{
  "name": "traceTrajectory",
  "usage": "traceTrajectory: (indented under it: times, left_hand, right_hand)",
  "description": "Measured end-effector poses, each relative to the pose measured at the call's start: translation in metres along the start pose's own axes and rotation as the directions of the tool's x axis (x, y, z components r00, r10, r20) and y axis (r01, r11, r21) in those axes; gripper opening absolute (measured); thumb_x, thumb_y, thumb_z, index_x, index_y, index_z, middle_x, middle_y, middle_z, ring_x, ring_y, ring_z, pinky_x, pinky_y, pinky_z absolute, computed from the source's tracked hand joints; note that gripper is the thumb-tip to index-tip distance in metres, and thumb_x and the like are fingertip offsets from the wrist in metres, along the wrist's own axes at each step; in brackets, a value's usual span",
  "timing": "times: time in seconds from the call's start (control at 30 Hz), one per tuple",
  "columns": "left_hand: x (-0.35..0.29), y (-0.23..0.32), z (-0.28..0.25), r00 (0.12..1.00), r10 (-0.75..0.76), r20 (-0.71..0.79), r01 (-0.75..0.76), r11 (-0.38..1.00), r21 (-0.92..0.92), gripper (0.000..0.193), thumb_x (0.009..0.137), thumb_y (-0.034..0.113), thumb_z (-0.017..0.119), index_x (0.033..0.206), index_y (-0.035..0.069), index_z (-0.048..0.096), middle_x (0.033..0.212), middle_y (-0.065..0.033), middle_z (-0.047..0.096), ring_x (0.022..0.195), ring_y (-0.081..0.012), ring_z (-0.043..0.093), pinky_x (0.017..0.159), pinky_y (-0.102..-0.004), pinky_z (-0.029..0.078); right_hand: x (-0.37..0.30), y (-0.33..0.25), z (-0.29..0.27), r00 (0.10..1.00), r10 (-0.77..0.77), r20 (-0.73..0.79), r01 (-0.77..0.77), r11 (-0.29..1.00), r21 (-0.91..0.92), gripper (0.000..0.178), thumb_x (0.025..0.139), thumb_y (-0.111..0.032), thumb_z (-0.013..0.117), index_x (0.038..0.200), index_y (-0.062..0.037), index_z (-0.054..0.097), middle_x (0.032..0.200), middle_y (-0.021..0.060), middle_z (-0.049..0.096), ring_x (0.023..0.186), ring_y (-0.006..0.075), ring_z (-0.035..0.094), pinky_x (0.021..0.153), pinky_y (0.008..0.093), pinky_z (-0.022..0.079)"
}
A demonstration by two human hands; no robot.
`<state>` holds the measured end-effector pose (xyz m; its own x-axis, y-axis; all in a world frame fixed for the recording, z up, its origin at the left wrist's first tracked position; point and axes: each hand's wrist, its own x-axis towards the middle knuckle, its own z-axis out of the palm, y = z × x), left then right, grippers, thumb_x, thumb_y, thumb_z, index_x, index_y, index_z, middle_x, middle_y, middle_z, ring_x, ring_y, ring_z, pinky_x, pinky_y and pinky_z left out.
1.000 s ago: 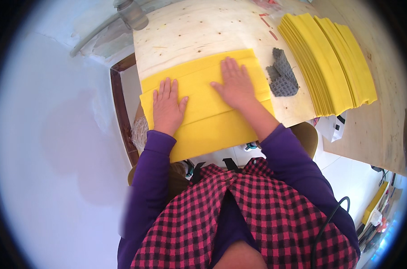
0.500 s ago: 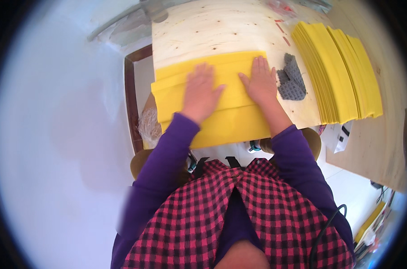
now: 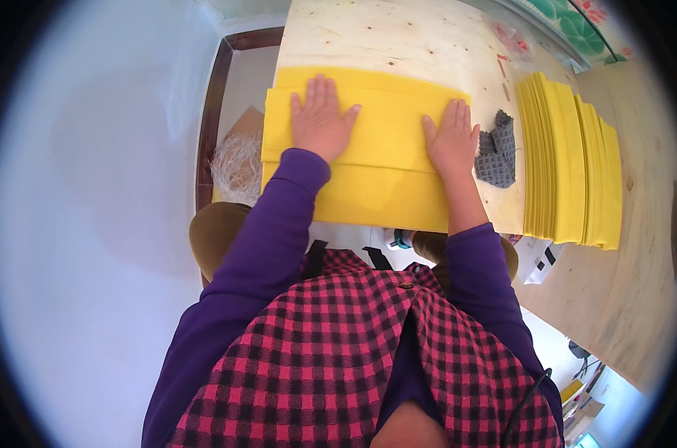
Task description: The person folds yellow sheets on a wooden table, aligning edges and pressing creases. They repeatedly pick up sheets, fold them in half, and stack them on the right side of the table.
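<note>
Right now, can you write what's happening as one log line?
left hand: palm down on yellow cloth | right hand: palm down at cloth's right edge | grey cloth: right of right hand

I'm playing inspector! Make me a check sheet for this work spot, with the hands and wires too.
Surface: pale wooden tabletop, knotty.
Job's things: folded yellow cloth; yellow stack at right.
Clutter: crumpled grey cloth between them.
Hands: left hand and right hand flat on the folded cloth.
Cables: thin black cable near the right sleeve.
Surroundings: pale wall at left; clear crinkled plastic beside the table.
</note>
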<state>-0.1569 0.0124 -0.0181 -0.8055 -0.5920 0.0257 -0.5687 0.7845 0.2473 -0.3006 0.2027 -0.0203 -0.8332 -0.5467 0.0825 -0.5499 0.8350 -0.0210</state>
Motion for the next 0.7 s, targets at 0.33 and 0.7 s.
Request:
traceTrajectory:
  times: [0.33,0.7]
  left_hand:
    - [-0.009,-0.029,-0.007,0.989,-0.093,-0.114,0.102,0.992,0.078,0.076,0.095,0.052,0.038,0.147,-0.002,0.025,0.156,-0.0161,0.021,0.146,-0.026,0.015,0.116,-0.0512,0.009]
    - [-0.01,-0.029,-0.007,0.992,-0.062,-0.113,0.076,0.99,0.12,0.075,0.096,0.052,0.038,0.147,-0.001,0.025,0.155,-0.0176,0.022,0.145,-0.0273,0.017,0.115,-0.0525,0.012]
  right_hand:
    - [0.007,-0.034,-0.026,0.997,-0.081,0.006,0.081,0.996,0.026,0.078,0.096,-0.054,0.038,0.145,0.0056,0.025,0.153,0.0219,0.024,0.144,0.031,0.018,0.116,0.0497,0.014]
    - [0.001,-0.087,-0.017,0.974,-0.2,0.108,0.182,0.971,0.157,0.076,0.096,-0.052,0.038,0.146,0.0041,0.025,0.154,0.0193,0.023,0.145,0.0279,0.017,0.117,0.0417,0.013]
